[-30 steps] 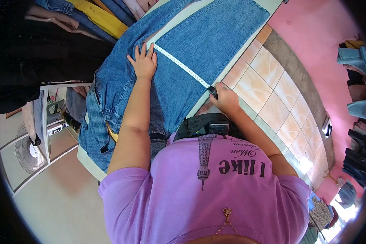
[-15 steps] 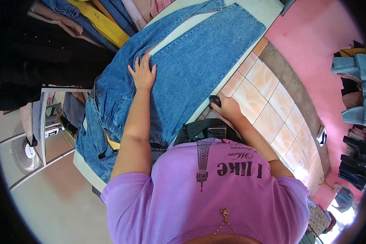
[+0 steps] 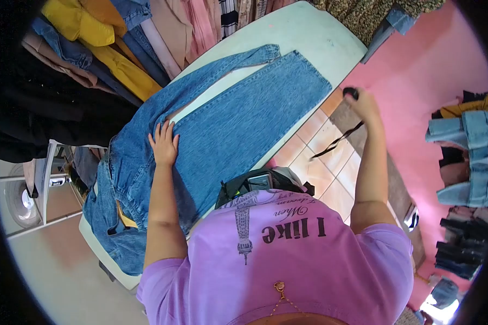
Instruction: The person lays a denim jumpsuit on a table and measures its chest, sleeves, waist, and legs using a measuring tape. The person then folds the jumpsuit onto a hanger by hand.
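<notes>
A pair of blue jeans (image 3: 244, 114) is spread over a white table, one leg laid flat and the rest bunched toward the left. My left hand (image 3: 165, 143) rests on the denim, fingers apart and palm down, at the near end of the gap between the two legs. Beyond the table's right edge, above the floor, my right hand (image 3: 366, 105) is closed around a small rounded black object (image 3: 351, 93) whose kind I cannot make out. Below that hand hangs a twisted black strap (image 3: 337, 142); where it attaches is hidden.
The white table (image 3: 309, 32) runs diagonally. Clothes (image 3: 171, 35) hang along its far left side, with a dark pile (image 3: 54, 108) nearer. A fan (image 3: 24, 203) stands at left. More garments (image 3: 461, 135) hang on the pink wall. A black waist bag (image 3: 260, 184) sits at my front.
My right hand has swung forward and right from near my waist, carrying the black object, and the strap has come into view. My left hand stays on the jeans; the view has shifted.
</notes>
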`<state>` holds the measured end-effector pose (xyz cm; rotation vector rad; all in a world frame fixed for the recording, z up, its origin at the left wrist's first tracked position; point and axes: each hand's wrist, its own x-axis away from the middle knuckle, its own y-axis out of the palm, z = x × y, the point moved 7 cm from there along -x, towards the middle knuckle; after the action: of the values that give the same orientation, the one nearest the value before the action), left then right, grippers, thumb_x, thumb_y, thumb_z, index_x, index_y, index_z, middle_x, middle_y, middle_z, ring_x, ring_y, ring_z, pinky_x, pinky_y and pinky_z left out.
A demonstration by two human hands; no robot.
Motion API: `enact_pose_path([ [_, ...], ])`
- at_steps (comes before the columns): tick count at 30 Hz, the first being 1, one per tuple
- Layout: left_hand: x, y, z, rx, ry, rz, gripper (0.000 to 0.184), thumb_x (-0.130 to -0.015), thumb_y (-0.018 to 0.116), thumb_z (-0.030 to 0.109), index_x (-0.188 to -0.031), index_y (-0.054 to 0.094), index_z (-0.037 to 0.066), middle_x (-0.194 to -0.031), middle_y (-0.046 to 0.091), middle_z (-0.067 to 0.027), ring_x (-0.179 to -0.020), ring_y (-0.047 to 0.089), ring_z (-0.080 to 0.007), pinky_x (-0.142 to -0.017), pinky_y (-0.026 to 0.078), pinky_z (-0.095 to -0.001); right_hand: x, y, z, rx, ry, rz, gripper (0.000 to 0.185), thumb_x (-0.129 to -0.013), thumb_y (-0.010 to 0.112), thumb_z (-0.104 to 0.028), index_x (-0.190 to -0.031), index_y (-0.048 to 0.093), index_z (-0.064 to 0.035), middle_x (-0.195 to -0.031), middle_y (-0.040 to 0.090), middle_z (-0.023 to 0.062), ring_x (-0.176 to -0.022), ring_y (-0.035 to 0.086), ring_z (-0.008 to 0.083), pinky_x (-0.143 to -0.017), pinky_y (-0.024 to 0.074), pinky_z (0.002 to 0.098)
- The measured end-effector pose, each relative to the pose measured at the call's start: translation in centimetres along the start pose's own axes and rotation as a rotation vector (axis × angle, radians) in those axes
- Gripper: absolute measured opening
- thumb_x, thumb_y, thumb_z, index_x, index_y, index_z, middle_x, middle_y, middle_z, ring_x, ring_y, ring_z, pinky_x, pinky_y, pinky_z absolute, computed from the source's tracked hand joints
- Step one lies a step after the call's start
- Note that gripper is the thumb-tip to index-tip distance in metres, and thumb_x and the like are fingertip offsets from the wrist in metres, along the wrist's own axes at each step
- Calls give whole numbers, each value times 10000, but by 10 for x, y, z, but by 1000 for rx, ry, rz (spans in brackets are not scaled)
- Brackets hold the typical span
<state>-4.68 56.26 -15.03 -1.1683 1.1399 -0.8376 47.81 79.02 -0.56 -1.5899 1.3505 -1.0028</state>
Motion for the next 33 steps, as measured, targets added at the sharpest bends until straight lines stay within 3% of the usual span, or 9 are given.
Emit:
enact_pose_path([
  [5,12,-8,51,-161,-277,-125,438,-903,485,285,-1335,422,246,-1419,346,27,-1337,254,-247,-1027,142,-644,-144,-168,15,89,-315,554,592,-785,613,-476,-1144,561,-9,-957,646,215,-920,612,387,-784,478,424],
  [10,90,-9,77,54,-474,-24,573,-798,615,234,-1337,420,248,-1451,278,-110,-1352,215,-316,-1016,159,-661,-157,-277,16,-80,-440,775,718,-779,584,-594,-1224,543,-31,-1154,601,156,-1045,572,291,-905,414,347],
  [13,199,-19,80,126,-695,67,567,-785,630,209,-1318,439,243,-1455,270,-123,-1350,214,-332,-1020,155,-654,-200,-239,-6,-178,-525,577,757,-788,579,-585,-1240,513,19,-1189,577,186,-1080,549,322,-923,403,356],
  [16,273,-28,74,137,-936,174,562,-780,632,199,-1309,449,238,-1453,279,-121,-1341,228,-343,-1019,161,-647,-293,-157,51,147,-499,473,715,-806,563,-551,-1228,514,24,-1197,554,235,-1115,521,380,-940,393,397],
  [18,333,-35,60,73,-1068,298,565,-775,635,207,-1308,449,221,-1437,301,-140,-1327,247,-361,-1020,181,-622,-255,-79,53,202,-381,298,668,-785,581,-544,-1217,544,-36,-1161,572,240,-1094,533,390,-933,396,396],
  [21,382,-55,41,-31,-1227,385,563,-782,633,221,-1312,442,201,-1423,315,-165,-1313,261,-380,-1027,198,-592,-290,36,132,219,-385,204,652,-722,678,-490,-1056,598,64,-1010,631,251,-982,595,383,-860,436,423],
  [25,434,-79,1,-122,-1377,488,575,-797,628,247,-1324,421,150,-1397,340,-207,-1280,299,-407,-1045,238,-516,-280,132,168,-27,-205,-51,589,-690,698,-445,-1008,632,46,-1023,635,231,-1003,588,377,-875,443,408],
  [29,422,-88,-31,-120,-1378,554,614,-798,635,275,-1337,394,108,-1363,340,-279,-1256,312,-437,-1055,246,-490,-241,99,136,135,-182,-54,600,-689,698,-435,-1090,607,2,-1048,631,215,-1009,591,363,-880,447,407],
  [33,418,-96,-80,-109,-1434,459,731,-780,656,333,-1374,323,68,-1375,305,-294,-1278,275,-443,-1053,258,-489,-200,57,84,232,-112,211,565,-744,684,-361,-1232,527,-125,-1126,610,174,-1038,587,319,-871,451,400],
])
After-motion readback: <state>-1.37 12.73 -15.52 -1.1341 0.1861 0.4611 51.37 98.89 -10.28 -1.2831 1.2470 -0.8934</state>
